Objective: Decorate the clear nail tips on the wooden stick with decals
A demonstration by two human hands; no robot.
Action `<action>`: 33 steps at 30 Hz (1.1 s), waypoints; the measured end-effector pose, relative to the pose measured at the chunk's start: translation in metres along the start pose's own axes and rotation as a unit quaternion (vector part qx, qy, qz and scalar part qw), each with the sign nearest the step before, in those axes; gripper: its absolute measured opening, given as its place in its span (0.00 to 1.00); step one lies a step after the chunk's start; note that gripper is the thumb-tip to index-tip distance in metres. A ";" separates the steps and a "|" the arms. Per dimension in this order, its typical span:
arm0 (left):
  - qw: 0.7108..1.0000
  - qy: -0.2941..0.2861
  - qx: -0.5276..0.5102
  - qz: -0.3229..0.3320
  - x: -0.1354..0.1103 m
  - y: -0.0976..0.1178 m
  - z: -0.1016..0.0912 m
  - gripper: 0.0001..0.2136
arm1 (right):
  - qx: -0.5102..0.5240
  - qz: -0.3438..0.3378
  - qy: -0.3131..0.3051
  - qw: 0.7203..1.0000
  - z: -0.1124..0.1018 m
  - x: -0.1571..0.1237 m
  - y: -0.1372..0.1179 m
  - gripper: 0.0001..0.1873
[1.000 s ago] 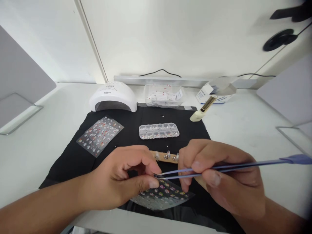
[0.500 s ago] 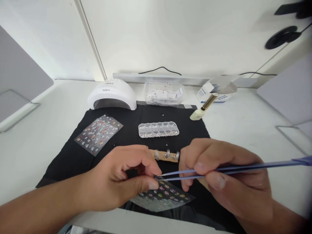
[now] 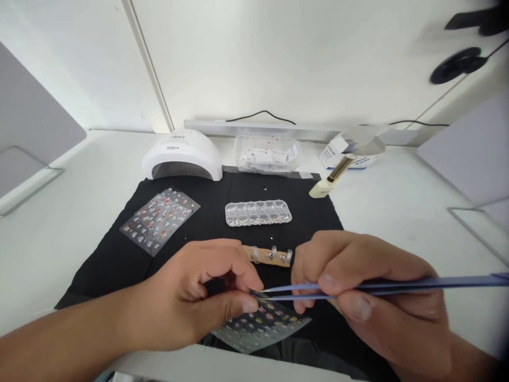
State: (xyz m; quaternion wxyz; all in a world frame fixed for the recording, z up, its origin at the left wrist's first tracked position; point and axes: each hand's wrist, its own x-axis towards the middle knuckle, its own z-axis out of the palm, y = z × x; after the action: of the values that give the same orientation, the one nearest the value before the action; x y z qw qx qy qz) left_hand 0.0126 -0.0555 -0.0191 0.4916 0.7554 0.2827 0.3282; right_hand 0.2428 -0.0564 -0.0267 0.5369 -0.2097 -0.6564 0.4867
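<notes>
My left hand (image 3: 202,294) pinches the upper corner of a clear nail sticker sheet (image 3: 258,331) printed with small colourful motifs. My right hand (image 3: 369,297) is closed round blue tweezers (image 3: 294,288). Their slightly parted tips meet the sheet's corner at my left thumb and forefinger; whether anything tiny sits between them is too small to tell. Just beyond my hands lies a tan strip (image 3: 268,255) bearing several clear and silvery pieces, its left end hidden behind my left fingers. Farther back is a clear compartment case (image 3: 258,213) of small gems.
A black mat (image 3: 214,212) covers the middle of the white table. More sticker sheets (image 3: 161,220) lie on its left, below a white nail lamp (image 3: 183,155). Behind stand a clear tub (image 3: 268,154) of packets, a cream bottle with gold cap (image 3: 332,178) and an opened box (image 3: 353,151).
The tweezers and my right hand have shifted slightly down, the tweezers lying more level. The held sheet tilts a little differently, its right corner moving left. My left hand keeps its pinch.
</notes>
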 end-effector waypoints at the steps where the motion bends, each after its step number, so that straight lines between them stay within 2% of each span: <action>1: 1.000 0.000 0.000 0.000 0.000 0.000 0.000 0.02 | 0.000 -0.003 -0.007 1.000 0.000 0.000 0.000 0.09; 6: 1.000 -0.001 0.000 -0.001 0.001 0.000 0.000 0.02 | -0.028 -0.010 -0.022 0.999 -0.003 0.003 -0.002 0.10; 12: 1.000 0.005 0.020 0.004 0.001 -0.002 0.000 0.03 | -0.069 -0.033 -0.071 0.995 -0.006 0.006 -0.005 0.12; 33: 1.000 0.001 0.009 -0.013 0.002 0.000 0.001 0.03 | -0.006 -0.015 -0.041 0.999 -0.006 0.002 0.003 0.10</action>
State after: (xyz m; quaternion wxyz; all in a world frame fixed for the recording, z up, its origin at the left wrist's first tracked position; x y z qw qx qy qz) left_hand 0.0144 -0.0549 -0.0192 0.4885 0.7560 0.2959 0.3199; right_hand 0.2468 -0.0510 -0.0290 0.5158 -0.1827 -0.6839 0.4826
